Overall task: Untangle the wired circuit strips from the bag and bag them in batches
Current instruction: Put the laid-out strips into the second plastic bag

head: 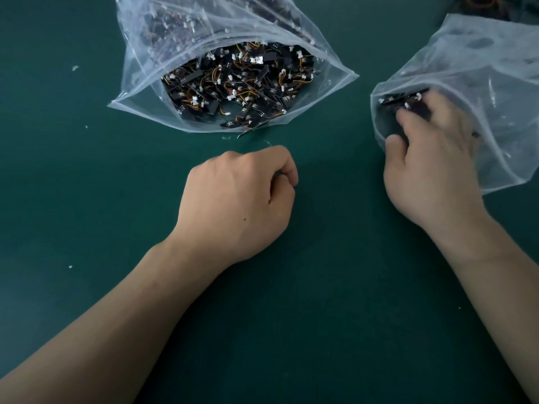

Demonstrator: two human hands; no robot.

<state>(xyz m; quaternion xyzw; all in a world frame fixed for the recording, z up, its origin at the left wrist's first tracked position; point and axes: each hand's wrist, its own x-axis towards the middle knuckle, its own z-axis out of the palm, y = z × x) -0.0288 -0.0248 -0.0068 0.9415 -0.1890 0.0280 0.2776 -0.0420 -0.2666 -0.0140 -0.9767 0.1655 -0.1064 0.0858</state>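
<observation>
A large clear plastic bag lies open at top centre, its mouth toward me, full of tangled black circuit strips with orange and yellow wires and white plugs. A smaller clear bag lies at the right. My right hand reaches into its mouth and grips a bunch of black strips; motion blurs the fingers. My left hand rests on the green table just below the large bag, fingers curled into a loose fist with nothing seen in it.
The table is a dark green mat with small white flecks scattered at the left. A dark heap with orange wires shows at the top right edge behind the small bag.
</observation>
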